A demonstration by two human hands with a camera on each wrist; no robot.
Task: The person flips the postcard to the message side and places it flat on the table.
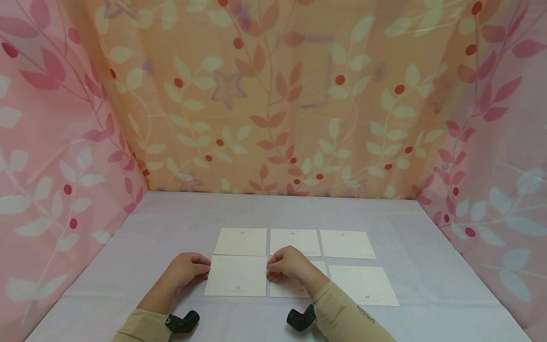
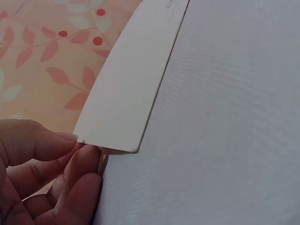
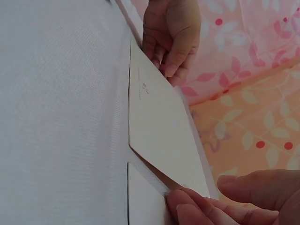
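A white card [image 1: 236, 274] with a small printed mark near its front edge lies at the left of the front row. My left hand [image 1: 184, 271] pinches its left edge, thumb on top and fingers beneath, as the left wrist view of the card [image 2: 126, 84] shows. At the opposite edge, my right hand [image 1: 294, 265] has curled fingers against the card [image 3: 161, 108], and the thumb is over that side. A dark gap shows under this edge in the right wrist view. The front middle card [image 1: 284, 289] is partly hidden beneath my right hand.
Three similar cards form a back row: left [image 1: 240, 241], middle [image 1: 295, 241] and right [image 1: 348, 244]. Another card [image 1: 363, 285] lies at the front right. A pale cloth covers the table [image 1: 128, 266]. Patterned curtains [image 1: 273, 95] enclose its back and sides.
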